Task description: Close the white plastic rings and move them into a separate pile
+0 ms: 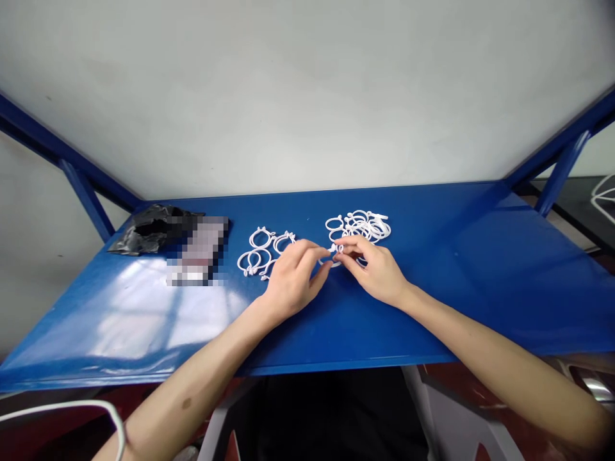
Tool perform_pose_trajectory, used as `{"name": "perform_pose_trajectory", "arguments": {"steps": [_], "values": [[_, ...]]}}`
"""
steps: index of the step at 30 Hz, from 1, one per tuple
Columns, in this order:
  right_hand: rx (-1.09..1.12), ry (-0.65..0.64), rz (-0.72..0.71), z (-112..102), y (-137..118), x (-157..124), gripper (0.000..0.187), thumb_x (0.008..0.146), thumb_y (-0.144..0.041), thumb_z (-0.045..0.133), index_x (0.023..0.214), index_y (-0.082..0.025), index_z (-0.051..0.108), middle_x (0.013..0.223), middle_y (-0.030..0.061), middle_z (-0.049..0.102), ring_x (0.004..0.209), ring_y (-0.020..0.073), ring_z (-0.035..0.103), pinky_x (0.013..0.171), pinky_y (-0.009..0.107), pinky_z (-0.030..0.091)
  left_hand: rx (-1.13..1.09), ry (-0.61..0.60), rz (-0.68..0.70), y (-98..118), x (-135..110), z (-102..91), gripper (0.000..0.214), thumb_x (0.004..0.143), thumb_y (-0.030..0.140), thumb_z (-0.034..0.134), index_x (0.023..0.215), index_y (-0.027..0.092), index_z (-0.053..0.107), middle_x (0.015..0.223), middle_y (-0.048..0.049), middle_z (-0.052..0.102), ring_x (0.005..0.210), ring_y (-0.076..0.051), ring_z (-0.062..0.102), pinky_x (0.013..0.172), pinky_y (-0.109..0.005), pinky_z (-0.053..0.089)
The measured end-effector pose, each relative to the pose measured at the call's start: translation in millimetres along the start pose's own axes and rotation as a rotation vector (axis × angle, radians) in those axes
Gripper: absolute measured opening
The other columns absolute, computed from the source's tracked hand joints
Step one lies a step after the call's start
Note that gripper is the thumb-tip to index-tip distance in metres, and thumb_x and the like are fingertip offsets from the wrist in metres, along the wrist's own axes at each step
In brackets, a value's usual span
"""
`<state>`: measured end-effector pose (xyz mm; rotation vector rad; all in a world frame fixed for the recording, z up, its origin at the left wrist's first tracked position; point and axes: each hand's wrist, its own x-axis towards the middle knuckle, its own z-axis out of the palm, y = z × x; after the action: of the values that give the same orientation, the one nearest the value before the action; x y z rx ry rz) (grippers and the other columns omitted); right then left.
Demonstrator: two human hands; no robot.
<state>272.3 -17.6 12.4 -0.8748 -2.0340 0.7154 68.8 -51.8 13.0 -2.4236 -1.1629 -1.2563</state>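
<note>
Between my two hands is a white plastic ring (pixel 330 262) with small knobs, looking like a shower curtain ring. My right hand (pixel 372 267) pinches its knobbed end between thumb and fingertips. My left hand (pixel 296 275) closes thumb and fingers at the ring's left side; the fingers partly cover it. Just behind my right hand lies a pile of similar white rings (pixel 361 221), overlapping one another. Left of my left hand, several more rings (pixel 260 238) lie spread on the blue table, some partly hidden by that hand.
The blue table (pixel 432 256) meets a pale wall behind, with blue frame bars (pixel 81 186) at both sides. A crumpled black plastic bag (pixel 144 234) lies at the left, beside a pixelated flat object (pixel 202 246). A white cable (pixel 72 404) crosses near my left forearm.
</note>
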Motion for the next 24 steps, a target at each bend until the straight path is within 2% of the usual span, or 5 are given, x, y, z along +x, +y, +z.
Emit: {"name": "perform_pose_trajectory", "arguments": {"steps": [2, 6, 11, 15, 24], "values": [[-0.069, -0.008, -0.062, -0.9, 0.1, -0.9, 0.02, 0.099, -0.022, 0.062, 0.119, -0.024, 0.064, 0.097, 0.0016, 0.077, 0.088, 0.0172, 0.075, 0.081, 0.031, 0.061, 0.031, -0.01, -0.08, -2.4, -0.3, -0.1, 0.01, 0.098, 0.022, 0.061, 0.107, 0.018, 0.059, 0.096, -0.0059, 0.066, 0.087, -0.018, 0.062, 0.078, -0.033, 0.052], [-0.163, -0.006, -0.16, -1.6, -1.0, -1.5, 0.02, 0.099, -0.022, 0.063, 0.118, -0.022, 0.068, 0.103, 0.004, 0.078, 0.092, 0.0184, 0.074, 0.086, 0.034, 0.06, -0.008, -0.13, -0.1, -5.3, -0.1, -3.1, 0.006, 0.101, 0.022, 0.057, 0.098, 0.02, 0.062, 0.089, -0.0023, 0.069, 0.081, -0.017, 0.06, 0.078, -0.034, 0.051], [-0.171, 0.026, -0.08, -2.1, -2.1, -1.4, 0.006, 0.096, -0.026, 0.069, 0.096, -0.021, 0.072, 0.092, 0.0016, 0.078, 0.082, 0.0165, 0.073, 0.073, 0.029, 0.057, -0.089, -0.149, -0.113, -4.7, 0.3, -5.2, 0.005, 0.101, 0.021, 0.057, 0.101, 0.02, 0.062, 0.092, -0.0024, 0.07, 0.083, -0.016, 0.061, 0.076, -0.03, 0.051], [-0.18, -0.031, -0.079, -1.8, -1.9, -2.3, 0.008, 0.093, -0.025, 0.072, 0.086, -0.021, 0.071, 0.086, -0.0003, 0.076, 0.08, 0.0154, 0.07, 0.072, 0.028, 0.053, -0.158, -0.187, -0.14, -6.7, -0.7, -4.3, 0.005, 0.1, 0.019, 0.059, 0.101, 0.02, 0.064, 0.092, -0.0017, 0.071, 0.084, -0.015, 0.062, 0.077, -0.03, 0.052], [-0.196, -0.124, -0.128, -1.9, -3.3, -4.1, 0.012, 0.096, -0.02, 0.067, 0.085, -0.021, 0.07, 0.081, -0.0005, 0.074, 0.076, 0.0141, 0.065, 0.068, 0.026, 0.048, -0.127, -0.157, -0.002, -3.1, -5.9, -2.6, 0.008, 0.098, 0.012, 0.057, 0.098, 0.018, 0.062, 0.085, -0.0031, 0.067, 0.077, -0.016, 0.055, 0.069, -0.03, 0.05]]}}
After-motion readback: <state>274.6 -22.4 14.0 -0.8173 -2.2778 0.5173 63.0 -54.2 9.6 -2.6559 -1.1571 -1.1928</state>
